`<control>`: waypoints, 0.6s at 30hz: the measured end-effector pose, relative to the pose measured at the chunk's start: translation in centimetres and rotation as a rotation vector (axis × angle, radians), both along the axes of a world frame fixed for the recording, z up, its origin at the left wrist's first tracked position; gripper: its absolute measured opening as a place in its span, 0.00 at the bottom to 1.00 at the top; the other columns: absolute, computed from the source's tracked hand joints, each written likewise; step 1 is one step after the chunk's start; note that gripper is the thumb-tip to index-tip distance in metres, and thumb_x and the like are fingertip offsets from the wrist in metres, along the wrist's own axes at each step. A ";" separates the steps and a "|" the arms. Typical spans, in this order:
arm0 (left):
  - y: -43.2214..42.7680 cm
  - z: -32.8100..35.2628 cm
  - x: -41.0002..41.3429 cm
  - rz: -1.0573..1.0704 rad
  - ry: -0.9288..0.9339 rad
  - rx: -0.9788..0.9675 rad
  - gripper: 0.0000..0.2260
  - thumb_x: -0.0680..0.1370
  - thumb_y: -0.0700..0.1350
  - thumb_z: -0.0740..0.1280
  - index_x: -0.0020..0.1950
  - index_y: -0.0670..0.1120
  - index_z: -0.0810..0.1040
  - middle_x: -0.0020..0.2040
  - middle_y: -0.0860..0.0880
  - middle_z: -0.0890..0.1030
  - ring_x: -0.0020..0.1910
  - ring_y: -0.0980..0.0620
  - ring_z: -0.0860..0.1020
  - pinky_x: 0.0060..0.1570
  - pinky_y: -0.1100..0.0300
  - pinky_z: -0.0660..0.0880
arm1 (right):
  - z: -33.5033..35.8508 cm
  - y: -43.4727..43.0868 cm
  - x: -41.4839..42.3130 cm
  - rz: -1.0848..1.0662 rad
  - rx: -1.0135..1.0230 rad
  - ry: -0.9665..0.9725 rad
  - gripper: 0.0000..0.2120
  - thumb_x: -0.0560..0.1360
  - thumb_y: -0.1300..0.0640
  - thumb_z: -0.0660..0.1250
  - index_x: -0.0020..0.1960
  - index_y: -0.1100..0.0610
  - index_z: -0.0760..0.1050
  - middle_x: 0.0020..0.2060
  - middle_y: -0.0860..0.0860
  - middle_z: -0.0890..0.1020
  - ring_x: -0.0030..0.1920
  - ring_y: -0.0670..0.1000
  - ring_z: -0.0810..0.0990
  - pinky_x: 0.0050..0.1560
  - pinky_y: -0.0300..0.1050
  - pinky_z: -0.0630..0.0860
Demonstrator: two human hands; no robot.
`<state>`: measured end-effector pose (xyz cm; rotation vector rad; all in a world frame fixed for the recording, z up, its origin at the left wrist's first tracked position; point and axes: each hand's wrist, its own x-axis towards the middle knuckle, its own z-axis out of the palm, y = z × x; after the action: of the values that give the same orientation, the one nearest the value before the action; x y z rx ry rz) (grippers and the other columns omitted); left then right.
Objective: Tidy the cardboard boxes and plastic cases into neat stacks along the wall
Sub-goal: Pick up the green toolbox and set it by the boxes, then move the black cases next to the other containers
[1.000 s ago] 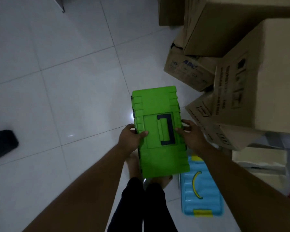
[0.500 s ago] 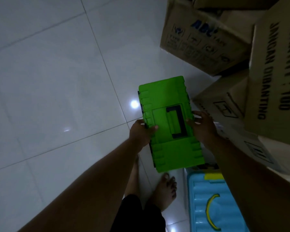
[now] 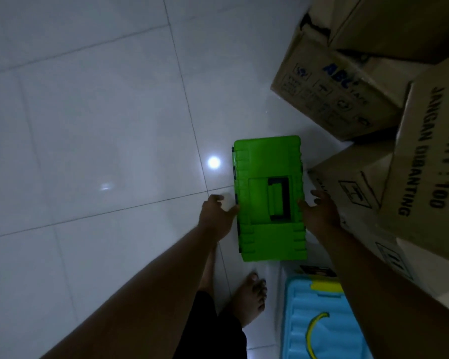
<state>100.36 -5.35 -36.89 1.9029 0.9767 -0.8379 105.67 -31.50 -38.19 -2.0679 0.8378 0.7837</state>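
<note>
A bright green plastic case (image 3: 267, 156) with a black handle lies flat, low over the white tiled floor (image 3: 101, 125), beside the cardboard boxes. My left hand (image 3: 217, 216) is at its left edge, thumb touching the side and fingers loosely spread. At the right edge, my right hand (image 3: 319, 213) has its fingers splayed and only its thumb against the case. Neither hand grips it. A light blue plastic case (image 3: 322, 340) with a yellow handle lies on the floor at the bottom right, partly hidden by my right forearm.
Several cardboard boxes are piled on the right: one printed "ABC" (image 3: 329, 99), a tall one printed "JANGAN DIBANTING" (image 3: 430, 161), and a lower one (image 3: 353, 177) under it. My bare foot (image 3: 249, 299) stands just below the green case. Tiled floor spreads to the left.
The green case has gone down toward the floor and away from me. Both hands have loosened from gripping its sides to spread fingers. The view has tilted further down and closer.
</note>
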 end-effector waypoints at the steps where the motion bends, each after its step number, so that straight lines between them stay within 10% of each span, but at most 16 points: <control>1: 0.4 1.6 -0.5 0.010 0.003 0.021 0.28 0.75 0.56 0.75 0.71 0.47 0.72 0.66 0.44 0.76 0.60 0.44 0.79 0.58 0.52 0.78 | 1.4 0.4 0.0 0.019 -0.002 0.020 0.26 0.80 0.53 0.71 0.75 0.56 0.70 0.71 0.58 0.74 0.64 0.61 0.78 0.61 0.59 0.80; 8: 3.8 17.4 -3.9 0.215 -0.091 -0.014 0.16 0.78 0.47 0.74 0.63 0.47 0.76 0.61 0.47 0.80 0.52 0.50 0.82 0.55 0.49 0.81 | 16.2 4.1 -0.7 0.022 0.119 0.060 0.14 0.84 0.54 0.66 0.65 0.60 0.78 0.55 0.60 0.81 0.49 0.57 0.78 0.44 0.47 0.72; 13: 4.6 32.8 -9.2 0.438 -0.163 -0.047 0.14 0.79 0.35 0.69 0.62 0.45 0.74 0.50 0.50 0.78 0.40 0.60 0.76 0.33 0.74 0.72 | 30.1 7.3 -4.4 0.050 0.218 0.119 0.10 0.84 0.49 0.63 0.57 0.55 0.77 0.49 0.58 0.83 0.43 0.57 0.81 0.46 0.56 0.77; 18: 9.0 44.4 -17.5 0.518 -0.302 0.060 0.06 0.77 0.38 0.70 0.54 0.45 0.81 0.49 0.50 0.84 0.45 0.50 0.83 0.47 0.60 0.76 | 43.4 11.0 -9.3 0.200 0.311 0.211 0.14 0.86 0.49 0.60 0.64 0.57 0.76 0.53 0.58 0.84 0.47 0.58 0.82 0.46 0.51 0.77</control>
<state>82.87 3.65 7.48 1.6466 1.2315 -0.2150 96.42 -20.45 5.25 -1.8292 0.5800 1.1797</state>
